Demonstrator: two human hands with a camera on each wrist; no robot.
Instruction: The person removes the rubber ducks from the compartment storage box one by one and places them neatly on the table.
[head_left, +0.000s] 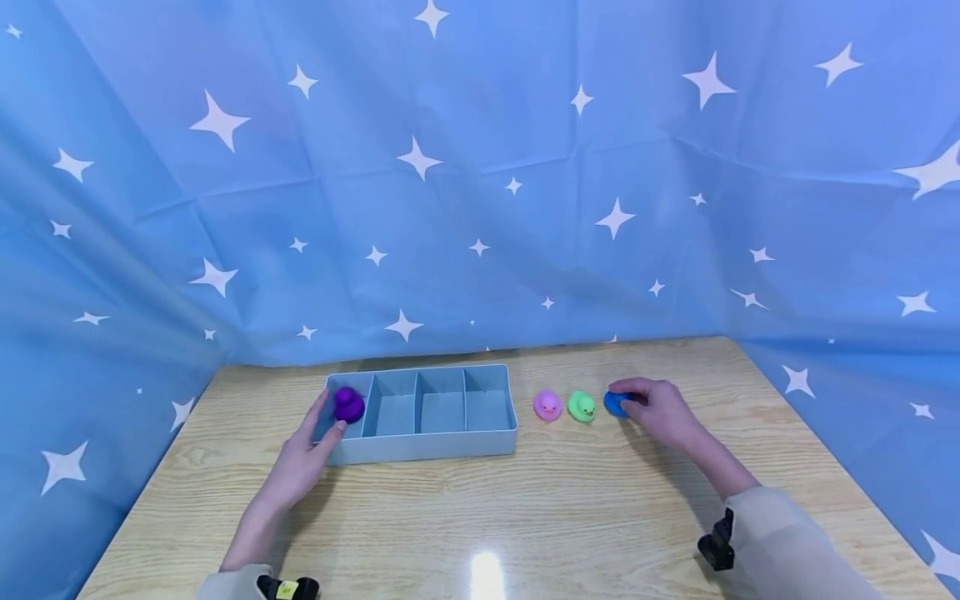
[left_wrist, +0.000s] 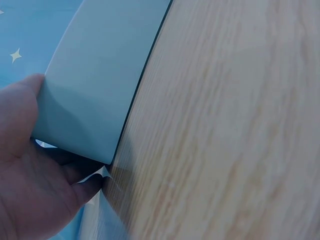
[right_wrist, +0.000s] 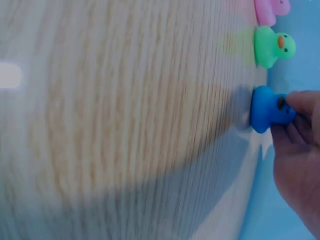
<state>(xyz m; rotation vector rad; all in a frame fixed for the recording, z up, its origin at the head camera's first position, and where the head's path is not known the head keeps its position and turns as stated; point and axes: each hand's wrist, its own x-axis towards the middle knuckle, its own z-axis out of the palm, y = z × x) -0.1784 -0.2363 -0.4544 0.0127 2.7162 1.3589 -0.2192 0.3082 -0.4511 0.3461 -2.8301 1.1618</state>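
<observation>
At the left end of a grey-blue divided box (head_left: 420, 446), my left hand (head_left: 300, 458) holds the corner. In the left wrist view the thumb lies on the box's long wall (left_wrist: 95, 80) and the fingers go round its end. A purple rubber duck (head_left: 348, 405) sits in the leftmost compartment; the others hold nothing. On the right, my right hand (head_left: 663, 410) pinches a blue rubber duck (right_wrist: 265, 110) by its head, its base at the tabletop. Beside it stand a green rubber duck (head_left: 582, 406) and a pink rubber duck (head_left: 548, 405).
Both hands are over a light wood-grain table (head_left: 480, 508). A blue cloth with white stars (head_left: 480, 167) hangs behind the table and along its sides. Dark wrist devices (head_left: 717, 542) sit at the sleeves.
</observation>
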